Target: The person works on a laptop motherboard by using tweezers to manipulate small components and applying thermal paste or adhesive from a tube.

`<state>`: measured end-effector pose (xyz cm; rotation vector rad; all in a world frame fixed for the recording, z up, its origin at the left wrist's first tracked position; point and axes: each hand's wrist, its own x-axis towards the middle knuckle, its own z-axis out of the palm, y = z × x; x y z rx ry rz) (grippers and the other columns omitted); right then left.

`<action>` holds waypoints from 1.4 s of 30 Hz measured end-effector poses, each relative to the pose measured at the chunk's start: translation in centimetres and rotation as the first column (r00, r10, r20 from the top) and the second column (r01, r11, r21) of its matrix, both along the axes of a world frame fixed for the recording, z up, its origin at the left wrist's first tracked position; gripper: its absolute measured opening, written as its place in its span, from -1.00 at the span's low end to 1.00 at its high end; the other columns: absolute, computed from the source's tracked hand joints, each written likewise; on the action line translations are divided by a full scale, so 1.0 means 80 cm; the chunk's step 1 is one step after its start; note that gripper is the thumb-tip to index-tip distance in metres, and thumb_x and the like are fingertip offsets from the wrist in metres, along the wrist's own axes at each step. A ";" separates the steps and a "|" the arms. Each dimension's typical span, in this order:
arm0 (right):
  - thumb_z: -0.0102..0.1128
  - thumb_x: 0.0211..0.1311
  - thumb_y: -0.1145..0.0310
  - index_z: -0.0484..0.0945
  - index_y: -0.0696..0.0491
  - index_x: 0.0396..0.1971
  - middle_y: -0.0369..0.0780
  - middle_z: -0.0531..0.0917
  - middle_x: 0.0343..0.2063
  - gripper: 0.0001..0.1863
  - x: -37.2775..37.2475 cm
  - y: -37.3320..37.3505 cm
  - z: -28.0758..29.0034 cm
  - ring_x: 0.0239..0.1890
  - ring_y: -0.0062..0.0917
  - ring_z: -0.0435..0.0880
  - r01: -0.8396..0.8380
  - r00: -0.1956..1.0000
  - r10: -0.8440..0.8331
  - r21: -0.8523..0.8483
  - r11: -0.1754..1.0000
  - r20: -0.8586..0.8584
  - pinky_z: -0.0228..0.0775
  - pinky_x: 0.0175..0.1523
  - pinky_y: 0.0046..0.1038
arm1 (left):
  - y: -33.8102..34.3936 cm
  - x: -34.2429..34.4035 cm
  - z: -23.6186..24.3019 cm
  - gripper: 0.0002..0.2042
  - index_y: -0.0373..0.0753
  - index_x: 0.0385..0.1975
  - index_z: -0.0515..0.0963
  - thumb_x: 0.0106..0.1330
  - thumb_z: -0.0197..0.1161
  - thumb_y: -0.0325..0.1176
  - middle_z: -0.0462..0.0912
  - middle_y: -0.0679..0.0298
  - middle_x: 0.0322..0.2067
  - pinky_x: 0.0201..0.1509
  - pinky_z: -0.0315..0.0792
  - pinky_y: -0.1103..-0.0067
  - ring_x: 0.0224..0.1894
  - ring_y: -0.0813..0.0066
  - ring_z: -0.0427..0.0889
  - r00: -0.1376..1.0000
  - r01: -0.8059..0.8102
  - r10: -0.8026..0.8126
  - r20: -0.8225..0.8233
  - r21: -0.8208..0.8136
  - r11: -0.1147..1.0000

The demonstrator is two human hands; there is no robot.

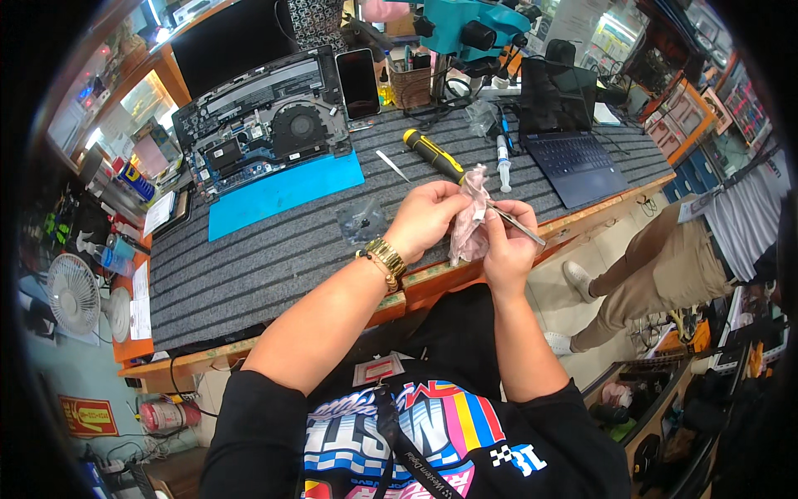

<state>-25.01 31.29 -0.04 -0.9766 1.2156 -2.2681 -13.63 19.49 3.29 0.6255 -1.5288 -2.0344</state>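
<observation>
A workbench covered with a grey, dark-striped mat (283,249) spreads all around a thick yellow-and-black tool handle (432,155). To the handle's left and farther back is an opened laptop body (266,125), its circuit board and round black fan exposed. To the handle's right stands a dark blue laptop (573,166), unfolded, with a black screen. A flat, bright blue rectangular sheet (287,195) lies left of the handle, along the near edge of the opened laptop body.

Both hands are on the near side of the handle. The left hand (428,220), a gold-coloured band (386,254) at its wrist, has its fingers curled and pinching a crumpled pale pink cloth (470,224). The right hand (509,245) has its fingers closed on a slim silver metal tool (522,226), whose far end meets the cloth; how much the cloth covers is unclear. The cloth hangs just in front of the handle's near end.

A clear plastic bag (362,221) lies left of the handle and nearer the person. A clear syringe (504,162) lies to its right, and a narrow whitish strip (392,165) just to its left.
</observation>
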 end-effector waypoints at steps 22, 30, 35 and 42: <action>0.16 0.49 0.57 0.48 0.21 -0.13 -0.05 0.72 -0.21 -0.93 -0.051 0.033 0.040 -0.27 -0.43 0.81 -0.145 0.976 0.167 0.156 0.977 -0.139 0.76 -0.21 -0.44 | 0.009 0.011 0.036 -0.82 -0.35 -0.12 0.65 0.39 0.33 -0.38 0.67 0.12 -0.19 -0.01 0.61 0.37 -0.14 0.22 0.72 0.996 0.042 0.045 0.079 -0.844 0.535; 0.13 0.47 0.64 0.49 0.24 -0.13 -0.08 0.70 -0.22 -0.94 -0.077 0.048 0.056 -0.22 -0.39 0.80 -0.324 0.901 0.362 0.183 0.928 -0.240 0.73 -0.21 -0.41 | 0.011 0.010 0.047 -0.85 -0.28 -0.16 0.55 0.31 0.28 -0.47 0.52 0.09 -0.20 -0.05 0.58 0.20 -0.11 0.02 0.63 0.997 0.072 -0.012 0.072 -0.995 0.070; 0.07 0.52 0.54 0.45 0.21 -0.05 0.06 0.71 -0.14 -0.88 -0.090 0.060 0.070 -0.20 -0.26 0.81 -0.266 0.941 0.238 -0.088 0.960 -0.242 0.74 -0.23 -0.31 | -0.006 0.009 0.033 -0.86 -0.31 -0.15 0.55 0.33 0.24 -0.48 0.54 0.06 -0.24 -0.10 0.55 0.24 -0.17 0.00 0.64 0.999 0.032 0.023 0.037 -0.979 0.200; 0.02 0.60 0.45 0.43 0.19 -0.01 0.10 0.72 -0.12 -0.86 -0.102 0.054 0.056 -0.35 -0.32 0.79 0.048 0.993 -0.052 -0.037 0.998 -0.107 0.73 -0.39 -0.43 | -0.026 -0.019 0.064 -0.77 -0.36 -0.19 0.59 0.38 0.31 -0.29 0.74 0.10 -0.33 -0.13 0.58 0.36 -0.26 0.32 0.74 0.981 -0.162 0.195 -0.004 -0.572 0.804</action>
